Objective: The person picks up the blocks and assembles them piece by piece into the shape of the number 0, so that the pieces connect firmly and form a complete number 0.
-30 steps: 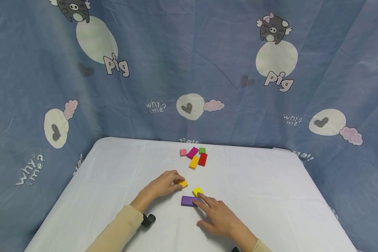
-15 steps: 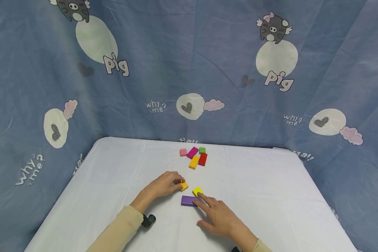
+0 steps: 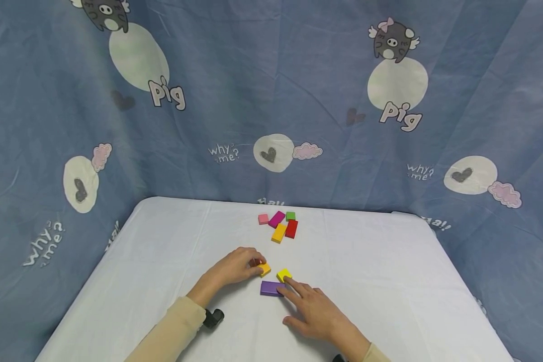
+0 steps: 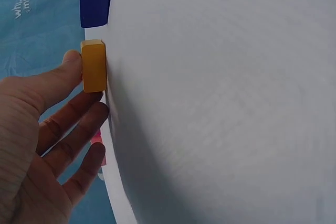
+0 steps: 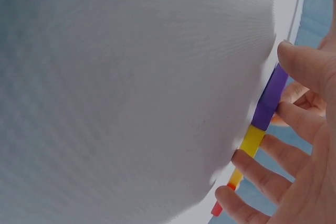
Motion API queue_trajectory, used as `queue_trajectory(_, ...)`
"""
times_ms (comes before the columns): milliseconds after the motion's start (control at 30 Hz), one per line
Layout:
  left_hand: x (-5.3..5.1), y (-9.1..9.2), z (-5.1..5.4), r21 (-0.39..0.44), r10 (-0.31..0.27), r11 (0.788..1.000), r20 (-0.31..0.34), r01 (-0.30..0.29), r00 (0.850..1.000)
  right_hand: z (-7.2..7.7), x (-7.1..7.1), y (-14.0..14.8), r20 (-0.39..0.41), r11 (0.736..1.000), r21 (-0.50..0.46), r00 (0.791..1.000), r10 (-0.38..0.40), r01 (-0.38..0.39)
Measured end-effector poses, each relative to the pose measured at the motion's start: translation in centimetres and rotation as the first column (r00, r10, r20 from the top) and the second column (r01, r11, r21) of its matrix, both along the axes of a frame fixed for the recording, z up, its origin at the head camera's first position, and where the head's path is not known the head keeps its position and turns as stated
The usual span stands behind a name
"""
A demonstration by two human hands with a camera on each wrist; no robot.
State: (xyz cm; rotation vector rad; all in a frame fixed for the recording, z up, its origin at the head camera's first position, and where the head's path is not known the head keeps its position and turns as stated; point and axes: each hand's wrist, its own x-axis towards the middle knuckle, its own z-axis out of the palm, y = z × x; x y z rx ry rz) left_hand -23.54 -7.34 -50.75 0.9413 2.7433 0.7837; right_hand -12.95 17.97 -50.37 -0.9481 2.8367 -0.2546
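Now left hand (image 3: 236,265) pinches orange block (image 3: 266,270) nearer the purple block (image 3: 269,288), which spread right hand (image 3: 313,310) apparently touches.

The left sleeve (image 3: 171,328) and right sleeve (image 3: 374,355) are plain beige. A black, round-ended device (image 3: 215,318) is worn at the left wrist (image 3: 199,294).

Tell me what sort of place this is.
Perhaps an indoor corner set up for tabletop play: a blue pig-print cloth hangs behind a white table with colored blocks on it.

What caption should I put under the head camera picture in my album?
Left hand holds an orange block; right hand touches a yellow block and a purple block.
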Motion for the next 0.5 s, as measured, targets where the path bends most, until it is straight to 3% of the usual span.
queue_trajectory(500, 0.35, 0.05, -0.14, -0.020, -0.029, 0.999, -0.013, 0.028, 1.000, 0.08, 0.13, -0.09, -0.007, 1.000, 0.013, 1.000, -0.004, 0.004)
